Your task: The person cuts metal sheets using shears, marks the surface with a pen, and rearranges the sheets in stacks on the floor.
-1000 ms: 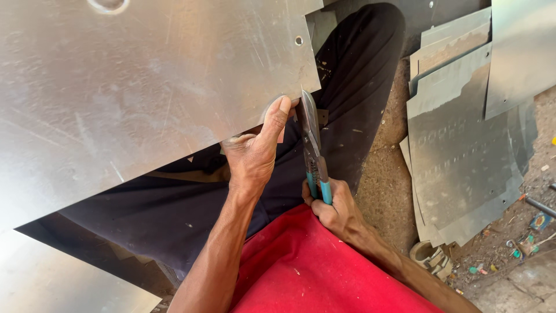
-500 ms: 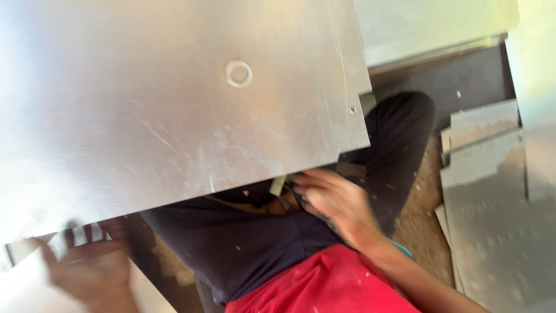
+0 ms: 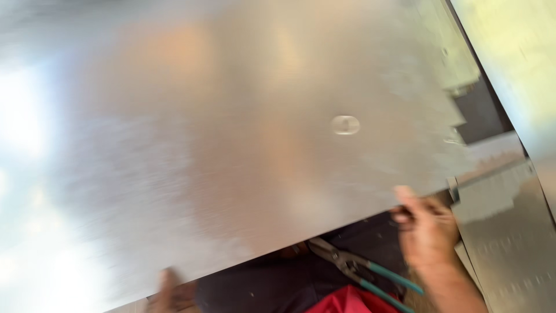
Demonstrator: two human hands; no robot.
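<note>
The right hand curls its fingers around the lower edge of the big shiny grey metal sheet, near that sheet's right corner. The left hand touches the same edge further left; I cannot tell how its fingers lie. Metal cutting snips with teal handles rest on the person's dark lap under the sheet. More grey metal pieces lie on the right.

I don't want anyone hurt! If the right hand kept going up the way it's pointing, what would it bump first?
Probably the big metal sheet: the right hand is already at its lower edge, though blur hides the exact grip.
</note>
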